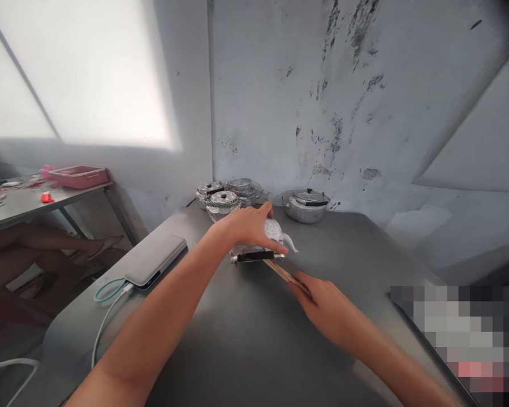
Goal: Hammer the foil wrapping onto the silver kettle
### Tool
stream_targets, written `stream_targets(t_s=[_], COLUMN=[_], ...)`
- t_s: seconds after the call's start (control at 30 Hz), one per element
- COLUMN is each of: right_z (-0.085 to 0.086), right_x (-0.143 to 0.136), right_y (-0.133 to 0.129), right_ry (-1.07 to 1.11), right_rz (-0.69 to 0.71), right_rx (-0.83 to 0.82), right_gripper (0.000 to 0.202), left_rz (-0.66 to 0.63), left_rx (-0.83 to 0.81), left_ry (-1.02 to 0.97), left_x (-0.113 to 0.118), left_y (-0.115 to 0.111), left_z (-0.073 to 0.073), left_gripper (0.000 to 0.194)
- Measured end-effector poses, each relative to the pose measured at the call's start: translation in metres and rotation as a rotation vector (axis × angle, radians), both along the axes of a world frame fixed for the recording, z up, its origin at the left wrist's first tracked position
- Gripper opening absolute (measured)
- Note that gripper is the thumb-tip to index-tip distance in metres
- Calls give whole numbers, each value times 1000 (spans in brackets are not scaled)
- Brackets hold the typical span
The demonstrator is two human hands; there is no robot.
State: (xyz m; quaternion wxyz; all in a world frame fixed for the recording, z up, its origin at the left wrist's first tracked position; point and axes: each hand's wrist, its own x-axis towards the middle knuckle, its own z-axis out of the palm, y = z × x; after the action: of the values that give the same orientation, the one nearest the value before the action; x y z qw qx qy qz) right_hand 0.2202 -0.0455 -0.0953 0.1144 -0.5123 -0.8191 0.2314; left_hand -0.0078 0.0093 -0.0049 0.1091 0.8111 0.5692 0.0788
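My left hand (252,226) is wrapped over a small silver teapot (273,228), its fingers on the far side hidden. The teapot's curved spout (291,243) points right, and its black-gripped handle (254,257) lies on the near side. In my right hand (320,302) are thin wooden sticks (282,272), held closed in the fingers. The far tip of the sticks reaches the teapot by its handle; whether it goes inside or under cannot be made out.
Silver lidded pots (223,199) cluster at the back left of the grey table (237,350). Another lidded pot (307,206) stands at the back right by the wall. A power bank (156,261) with cables lies left. Beyond are a pink basket (80,177) and a person's legs (55,249).
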Motion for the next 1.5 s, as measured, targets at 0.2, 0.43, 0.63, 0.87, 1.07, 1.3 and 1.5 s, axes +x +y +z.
stream_targets(t_s=[0.2, 0.43, 0.63, 0.87, 1.07, 1.3, 1.5], right_z=[-6, -11, -5, -5, -8, -6, -1], right_x=[-3, -9, -16, -18, -22, -24, -26], right_y=[-3, -12, -16, -16, -18, -22, -25], right_ry=[101, 293, 270, 189, 158, 190, 175], right_rz=[9, 40, 12, 57, 34, -20, -23], right_rx=[-138, -383, -373, -144, -174, -127, -136], right_gripper=[32, 29, 30, 29, 33, 32, 35], left_rz=[-34, -69, -67, -50, -52, -54, -63], left_rx=[43, 2, -15, -104, -106, -116, -135], left_ry=[-59, -67, -125, -112, -109, -113, -102], left_x=[0, -8, -17, -21, -17, -21, -21], left_y=[9, 14, 20, 19, 17, 18, 23], left_z=[-8, -6, -8, -4, -3, -3, -5], left_gripper=[87, 74, 75, 84, 81, 85, 86])
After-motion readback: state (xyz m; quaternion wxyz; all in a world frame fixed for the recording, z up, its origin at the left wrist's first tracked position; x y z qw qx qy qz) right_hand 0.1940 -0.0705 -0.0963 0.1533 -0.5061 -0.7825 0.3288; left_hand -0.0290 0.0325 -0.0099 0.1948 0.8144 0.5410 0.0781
